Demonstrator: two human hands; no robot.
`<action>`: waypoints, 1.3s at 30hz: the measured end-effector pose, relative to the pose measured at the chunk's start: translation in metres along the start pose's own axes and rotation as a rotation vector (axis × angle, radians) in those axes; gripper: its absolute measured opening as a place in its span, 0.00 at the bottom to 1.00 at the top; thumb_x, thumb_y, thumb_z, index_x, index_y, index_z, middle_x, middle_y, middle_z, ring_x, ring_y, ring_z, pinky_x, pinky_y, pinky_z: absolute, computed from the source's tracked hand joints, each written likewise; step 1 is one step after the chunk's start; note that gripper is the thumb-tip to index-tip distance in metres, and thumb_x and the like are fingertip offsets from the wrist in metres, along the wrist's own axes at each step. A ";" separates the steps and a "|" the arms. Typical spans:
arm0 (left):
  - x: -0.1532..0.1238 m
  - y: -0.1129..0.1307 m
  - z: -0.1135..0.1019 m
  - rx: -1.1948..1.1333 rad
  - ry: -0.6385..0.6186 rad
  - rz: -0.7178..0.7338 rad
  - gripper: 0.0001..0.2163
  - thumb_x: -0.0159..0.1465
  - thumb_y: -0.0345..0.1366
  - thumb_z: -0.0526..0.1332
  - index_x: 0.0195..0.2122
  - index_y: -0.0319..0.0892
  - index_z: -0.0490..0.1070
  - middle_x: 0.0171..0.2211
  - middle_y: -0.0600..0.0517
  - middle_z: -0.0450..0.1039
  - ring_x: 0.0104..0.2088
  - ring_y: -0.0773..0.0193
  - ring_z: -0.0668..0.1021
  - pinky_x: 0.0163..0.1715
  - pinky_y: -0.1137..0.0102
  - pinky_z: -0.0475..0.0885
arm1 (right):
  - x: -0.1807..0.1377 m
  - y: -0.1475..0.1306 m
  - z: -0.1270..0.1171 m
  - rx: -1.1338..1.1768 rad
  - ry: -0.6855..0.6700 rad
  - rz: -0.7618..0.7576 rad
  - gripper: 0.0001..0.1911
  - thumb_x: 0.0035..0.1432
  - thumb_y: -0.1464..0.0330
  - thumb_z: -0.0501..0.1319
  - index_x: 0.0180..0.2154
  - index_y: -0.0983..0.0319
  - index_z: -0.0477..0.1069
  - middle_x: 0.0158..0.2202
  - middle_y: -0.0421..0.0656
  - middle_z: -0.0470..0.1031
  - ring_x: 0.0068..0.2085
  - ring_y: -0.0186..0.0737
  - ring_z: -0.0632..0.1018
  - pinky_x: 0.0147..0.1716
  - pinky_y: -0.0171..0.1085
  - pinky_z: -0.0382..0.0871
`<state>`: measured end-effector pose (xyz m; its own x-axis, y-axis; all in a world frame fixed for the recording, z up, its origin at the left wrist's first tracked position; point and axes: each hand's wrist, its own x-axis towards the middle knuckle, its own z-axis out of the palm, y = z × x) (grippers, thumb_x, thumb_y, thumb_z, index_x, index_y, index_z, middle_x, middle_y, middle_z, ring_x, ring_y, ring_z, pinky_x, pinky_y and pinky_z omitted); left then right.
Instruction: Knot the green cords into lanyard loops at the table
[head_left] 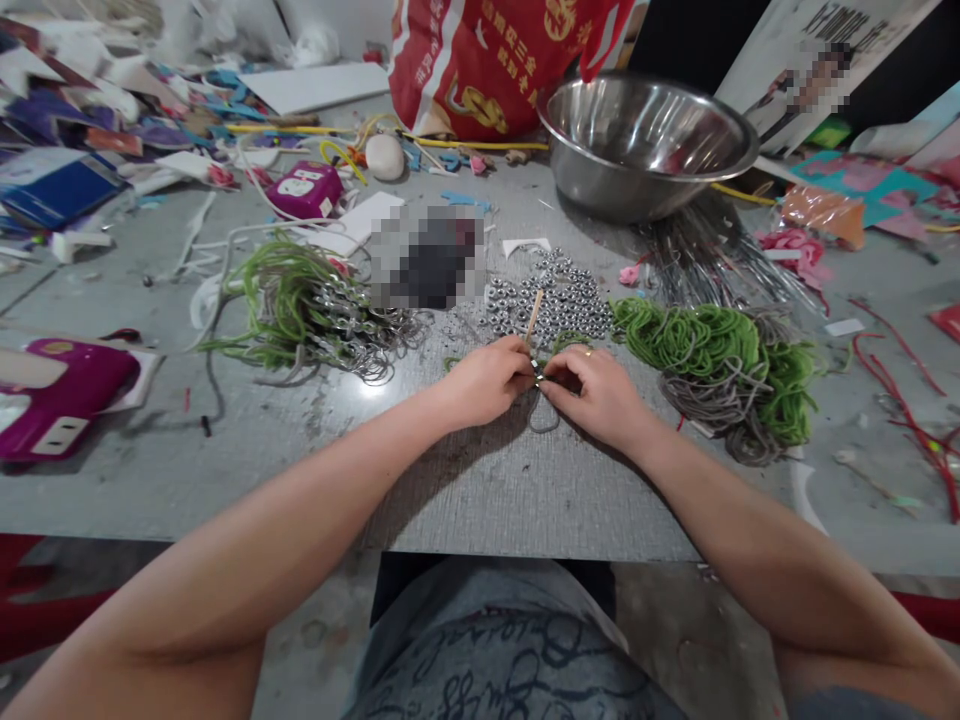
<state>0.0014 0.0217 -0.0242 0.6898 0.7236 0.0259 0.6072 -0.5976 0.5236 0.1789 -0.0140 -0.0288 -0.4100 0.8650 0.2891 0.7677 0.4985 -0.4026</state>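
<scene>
My left hand [487,378] and my right hand [592,388] meet at the middle of the grey table [465,480], fingers pinched together on a small silver metal bead [537,373] with a cord loop [544,420] hanging below. A thin wooden stick [533,316] rises from my left fingers. Just behind the hands lies a heap of silver beads [551,300]. A pile of green and grey cord loops [720,365] sits right of my right hand. Left of my left hand lies a bunch of cords with metal pieces attached [315,315].
A steel bowl [645,140] stands at the back right, with a red bag [487,60] behind it. Thin metal wires [705,255] fan out below the bowl. Purple plastic boxes [52,395] [304,190] and paper scraps litter the left. Red cords [907,400] lie far right.
</scene>
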 end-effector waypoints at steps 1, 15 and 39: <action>0.000 0.000 0.000 -0.001 0.003 0.002 0.09 0.61 0.28 0.53 0.30 0.38 0.73 0.36 0.49 0.69 0.37 0.63 0.74 0.38 0.69 0.68 | -0.001 -0.001 -0.001 -0.013 0.021 -0.038 0.06 0.56 0.67 0.57 0.31 0.62 0.70 0.28 0.41 0.73 0.30 0.37 0.71 0.32 0.37 0.58; -0.001 0.002 0.003 -0.045 0.056 -0.015 0.07 0.58 0.27 0.55 0.26 0.37 0.72 0.32 0.50 0.69 0.33 0.65 0.73 0.35 0.70 0.68 | -0.009 -0.012 0.001 -0.310 -0.068 -0.212 0.14 0.61 0.67 0.53 0.30 0.62 0.77 0.26 0.42 0.75 0.29 0.37 0.69 0.33 0.39 0.52; -0.029 0.018 0.017 0.262 0.207 -0.022 0.20 0.60 0.37 0.57 0.51 0.31 0.64 0.49 0.39 0.68 0.50 0.50 0.70 0.50 0.56 0.67 | -0.013 -0.015 -0.014 -0.003 -0.095 -0.342 0.14 0.60 0.67 0.53 0.29 0.63 0.75 0.26 0.43 0.75 0.31 0.37 0.73 0.34 0.38 0.62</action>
<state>-0.0013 -0.0158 -0.0298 0.5967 0.7763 0.2034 0.7204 -0.6298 0.2903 0.1798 -0.0334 -0.0141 -0.6873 0.6499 0.3243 0.5799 0.7598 -0.2939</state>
